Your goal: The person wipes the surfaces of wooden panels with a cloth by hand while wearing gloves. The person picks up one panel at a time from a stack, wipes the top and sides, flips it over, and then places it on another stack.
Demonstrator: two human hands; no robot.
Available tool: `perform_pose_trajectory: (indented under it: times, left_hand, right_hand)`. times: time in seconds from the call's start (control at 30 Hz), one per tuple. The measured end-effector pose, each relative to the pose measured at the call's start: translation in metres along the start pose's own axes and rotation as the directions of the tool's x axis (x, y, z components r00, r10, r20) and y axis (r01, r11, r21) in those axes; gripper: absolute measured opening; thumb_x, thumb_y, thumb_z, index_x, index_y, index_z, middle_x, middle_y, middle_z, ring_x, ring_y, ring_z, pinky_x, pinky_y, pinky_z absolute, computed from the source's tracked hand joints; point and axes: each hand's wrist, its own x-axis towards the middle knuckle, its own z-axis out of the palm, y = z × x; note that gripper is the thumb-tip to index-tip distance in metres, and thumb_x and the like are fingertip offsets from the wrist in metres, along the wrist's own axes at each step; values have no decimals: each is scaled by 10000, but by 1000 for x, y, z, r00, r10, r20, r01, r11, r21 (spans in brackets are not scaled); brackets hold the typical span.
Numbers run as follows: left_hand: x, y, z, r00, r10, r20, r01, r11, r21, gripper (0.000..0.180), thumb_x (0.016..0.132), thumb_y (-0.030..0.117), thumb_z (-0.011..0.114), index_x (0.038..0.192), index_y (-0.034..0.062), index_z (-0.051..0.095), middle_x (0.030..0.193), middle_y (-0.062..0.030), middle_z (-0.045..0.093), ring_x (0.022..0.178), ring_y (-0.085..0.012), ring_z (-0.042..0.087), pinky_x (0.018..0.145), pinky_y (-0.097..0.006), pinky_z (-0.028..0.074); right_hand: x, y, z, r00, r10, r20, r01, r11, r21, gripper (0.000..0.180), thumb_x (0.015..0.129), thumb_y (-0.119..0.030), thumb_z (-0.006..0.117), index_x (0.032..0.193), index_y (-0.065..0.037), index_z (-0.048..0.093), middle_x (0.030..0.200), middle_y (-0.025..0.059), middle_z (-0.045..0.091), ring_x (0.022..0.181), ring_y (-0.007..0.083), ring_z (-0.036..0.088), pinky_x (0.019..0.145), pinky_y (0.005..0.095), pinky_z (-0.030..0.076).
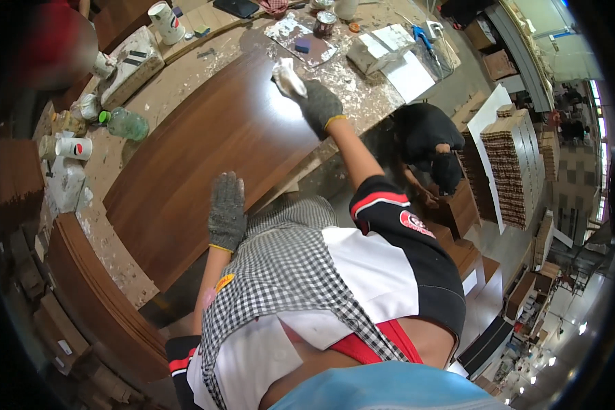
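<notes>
A long brown wooden panel (191,150) lies on the paint-spattered workbench. My right hand (319,106), in a grey glove with a yellow cuff, reaches to the panel's far right end. Its fingers are closed on a white cloth (288,76) that touches the shiny surface there. In a matching glove, my left hand (227,210) rests flat at the panel's near edge, fingers stretched out and together, with nothing held.
Left of the panel stand a green bottle (126,124) and a paper cup (74,148). Beyond its far end are a small purple block (302,45), an open can (325,24) and a blue tool (424,42). A person in black (427,140) bends beside the bench at right.
</notes>
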Motion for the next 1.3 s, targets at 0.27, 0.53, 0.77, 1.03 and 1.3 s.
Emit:
perform_pose_trajectory:
  times: [0.27, 0.53, 0.77, 1.03, 1.3]
  left_hand:
    - [50, 37, -8, 995, -97, -9, 95, 985, -142, 842, 781, 67, 701, 1560, 46, 384, 1597, -232, 354, 1493, -436, 296, 1241, -601, 172]
    - [67, 38, 14, 1000, -2, -9, 1, 986, -167, 723, 790, -58, 608, 1494, 48, 478, 1560, -178, 426, 1461, -388, 374, 1245, -583, 212]
    - [79, 38, 6, 1000, -6, 22, 10, 984, -180, 752, 763, -86, 620, 1485, 91, 503, 1548, -161, 448, 1454, -371, 390, 1237, -595, 228]
    - [76, 42, 10, 999, -38, -18, 33, 978, -205, 727, 773, -95, 587, 1470, 106, 532, 1545, -141, 477, 1458, -354, 406, 1235, -567, 252]
    - [76, 41, 4, 1000, -26, -9, 23, 974, -227, 668, 780, -59, 604, 1430, 93, 570, 1509, -163, 512, 1422, -368, 453, 1225, -551, 282]
  right_hand:
    - [11, 55, 34, 958, -265, -107, 286, 881, 378, 389, 930, -320, 710, 1225, -66, 703, 1329, 168, 641, 1218, 323, 615, 1025, 387, 496]
    - [92, 36, -1, 879, 66, 473, -263, 893, 366, 638, 831, -482, 804, 1277, -43, 674, 780, 91, 736, 652, 168, 663, 606, 342, 555]
    - [141, 45, 45, 958, -23, 286, -124, 865, 487, 441, 842, -129, 703, 1280, -77, 688, 735, 117, 723, 567, 176, 651, 527, 321, 527]
    - [-1, 120, 13, 960, -121, 253, -62, 788, 612, 558, 828, -325, 865, 1280, -50, 687, 896, 67, 740, 772, 172, 697, 695, 327, 567]
    - [141, 11, 30, 950, 55, 308, -169, 919, 356, 415, 884, -396, 723, 1189, -117, 750, 866, 101, 769, 756, 254, 716, 713, 387, 558]
